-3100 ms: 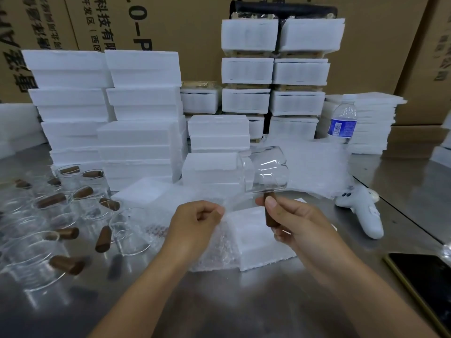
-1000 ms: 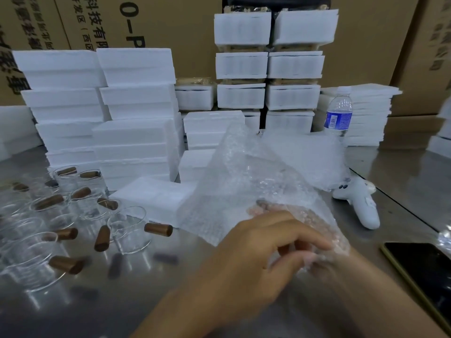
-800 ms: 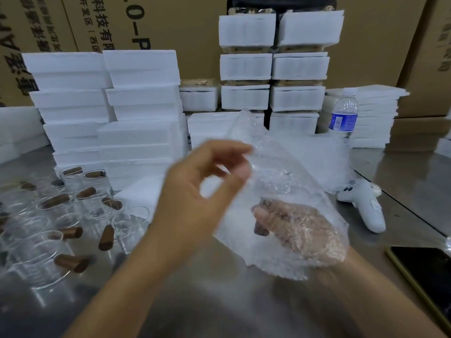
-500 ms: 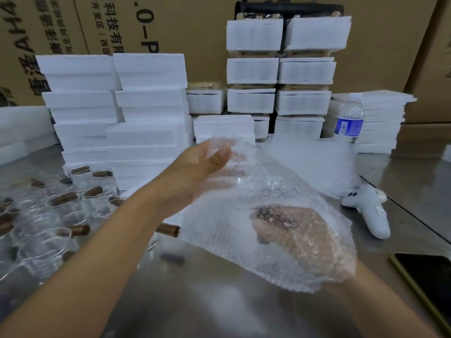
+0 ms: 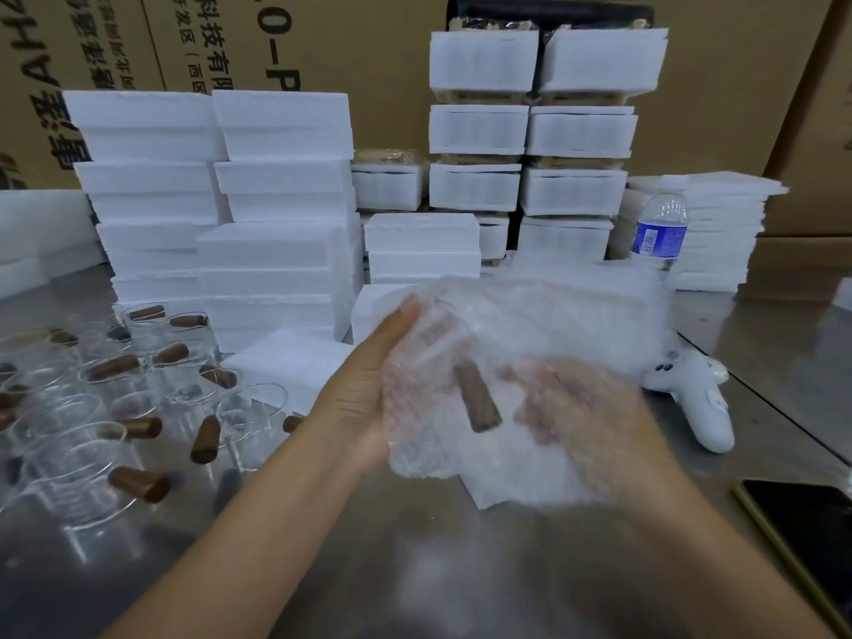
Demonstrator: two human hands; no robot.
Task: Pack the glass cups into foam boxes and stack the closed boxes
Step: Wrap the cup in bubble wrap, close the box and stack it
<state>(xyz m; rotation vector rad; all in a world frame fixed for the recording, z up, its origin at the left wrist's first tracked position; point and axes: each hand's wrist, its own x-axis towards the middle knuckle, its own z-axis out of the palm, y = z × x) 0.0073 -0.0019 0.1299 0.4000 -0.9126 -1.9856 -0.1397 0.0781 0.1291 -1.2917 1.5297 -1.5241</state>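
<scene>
The glass cup (image 5: 445, 357) is held above the table (image 5: 415, 574), between my two hands, enclosed in a sheet of bubble wrap (image 5: 544, 325). Its brown handle (image 5: 477, 401) shows through the sheet, slanting down and toward me.

My left hand (image 5: 364, 389) grasps the wrapped cup from the left, with the thumb over the top edge. My right hand (image 5: 581, 408) lies under the sheet and is blurred, so I cannot tell whether it grips the cup or only supports it.

Step in hand, as I judge it: close the wrap.
1. Hold the cup by its body, not by the handle, which likely bears side load poorly.
2. Draw the loose sheet snug over the rim and the handle, leaving no bare glass.
3. Tuck the free edge under so the bundle does not spring open.
4. Work low over the foam piece (image 5: 502, 493), which lies on the table just below the bundle.

To the left, the unwrapped cups (image 5: 92, 408) stand close together. Swing the bundle clear of them. The stacked foam boxes (image 5: 276, 200) stand behind. A white controller (image 5: 701, 408) and a phone (image 5: 807, 537) lie on the right.
</scene>
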